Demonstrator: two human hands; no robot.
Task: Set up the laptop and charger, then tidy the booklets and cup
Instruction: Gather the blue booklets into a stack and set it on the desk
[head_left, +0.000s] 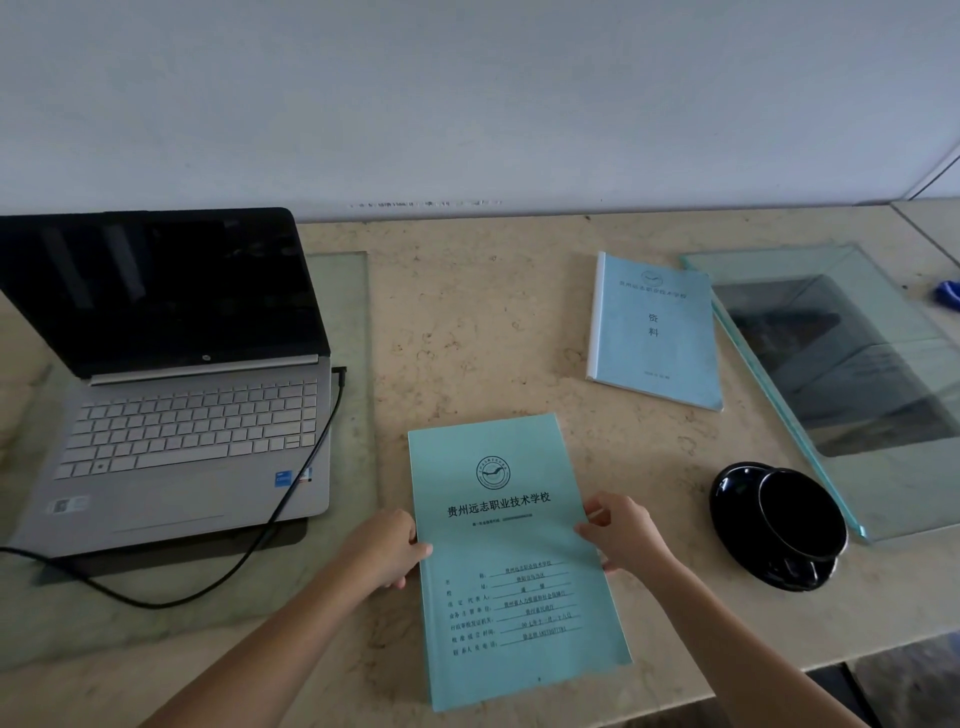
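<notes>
A teal booklet (511, 566) lies near the table's front edge. My left hand (387, 545) grips its left edge and my right hand (621, 532) pinches its right edge. A second, bluer booklet (654, 332) lies further back to the right. A black cup (800, 512) sits on a black saucer (737, 525) at the right. The silver laptop (176, 395) stands open at the left with a dark screen. A black charger cable (291, 499) is plugged into its right side and runs across its front corner toward the left.
The laptop rests on a glass pane (353, 415). Another glass pane (841, 374) lies at the right, close behind the saucer. A small blue object (948, 296) shows at the far right edge. The beige stone table (467, 322) ends at a white wall behind.
</notes>
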